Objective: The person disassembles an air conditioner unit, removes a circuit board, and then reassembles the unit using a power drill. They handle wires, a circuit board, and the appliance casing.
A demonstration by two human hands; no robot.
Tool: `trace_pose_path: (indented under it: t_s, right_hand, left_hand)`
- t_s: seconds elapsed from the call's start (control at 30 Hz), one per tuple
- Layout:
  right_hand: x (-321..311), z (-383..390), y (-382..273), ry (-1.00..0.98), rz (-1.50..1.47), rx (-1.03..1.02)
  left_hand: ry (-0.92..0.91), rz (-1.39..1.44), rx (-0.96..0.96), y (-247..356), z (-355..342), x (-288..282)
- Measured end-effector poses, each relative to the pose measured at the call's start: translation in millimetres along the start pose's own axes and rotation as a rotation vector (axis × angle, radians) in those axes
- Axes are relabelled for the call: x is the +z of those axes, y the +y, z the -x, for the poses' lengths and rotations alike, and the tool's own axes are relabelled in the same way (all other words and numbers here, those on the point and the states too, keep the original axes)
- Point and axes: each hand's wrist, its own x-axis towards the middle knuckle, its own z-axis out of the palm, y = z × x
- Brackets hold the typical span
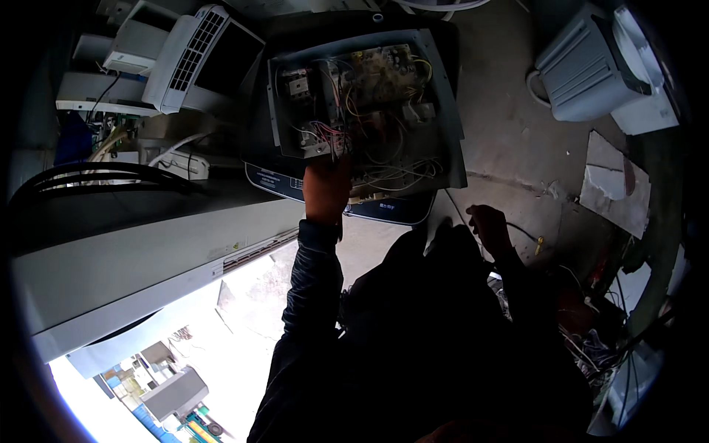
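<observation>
An open metal tray [456, 159] full of electronics lies in front of me, on top of a dark appliance [399, 210]. Inside it are a brown circuit board [384, 74], red and white wires [325, 136] and a loose bundle of pale wires [402, 173]. My left hand [326, 193] reaches over the tray's near edge beside the red and white wires; its fingers are lost in shadow. My right hand [490, 225] is low to the right of the tray, fingers curled. A thin dark line, cord or rod, runs up from beside it; what it holds is unclear.
A white slatted unit [199, 59] leans at the far left, with a black hose [96, 171] nearer. A grey bin-like container [591, 70] stands far right, near a broken white board [609, 184]. Tangled cables [591, 347] lie at lower right. Bright light enters lower left.
</observation>
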Motion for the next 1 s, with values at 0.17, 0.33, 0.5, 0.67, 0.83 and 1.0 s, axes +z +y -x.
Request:
trace_pose_path:
  t_s: [0.17,0.33,0.5,0.67,0.83,1.0]
  right_hand:
    - [-24.9,-58.9,-40.9,0.0,-0.613,0.479]
    - [-49.8,-112.9,-56.8,-0.06,-0.346,0.078]
    - [-74.3,-140.8,-61.8,-0.277,-0.667,0.179]
    - [-83.3,-160.7,-71.4,-0.421,-0.611,0.09]
    - [-82.2,-169.7,-78.8,-0.554,-0.635,0.158]
    - [-88.7,-174.6,-86.3,-0.589,-0.562,0.037]
  left_hand:
    - [0.025,-0.068,0.083,-30.5,-4.6,-3.0]
    - [0.024,-0.059,-0.015,-14.1,-3.9,-0.3]
    - [0.125,-0.019,-0.138,-4.4,-6.3,10.4]
    - [0.217,-0.096,-0.164,11.9,-7.1,24.7]
    - [0.282,-0.262,-0.154,30.5,-8.4,41.5]
    - [0.333,-0.346,-0.141,47.5,-7.1,61.9]
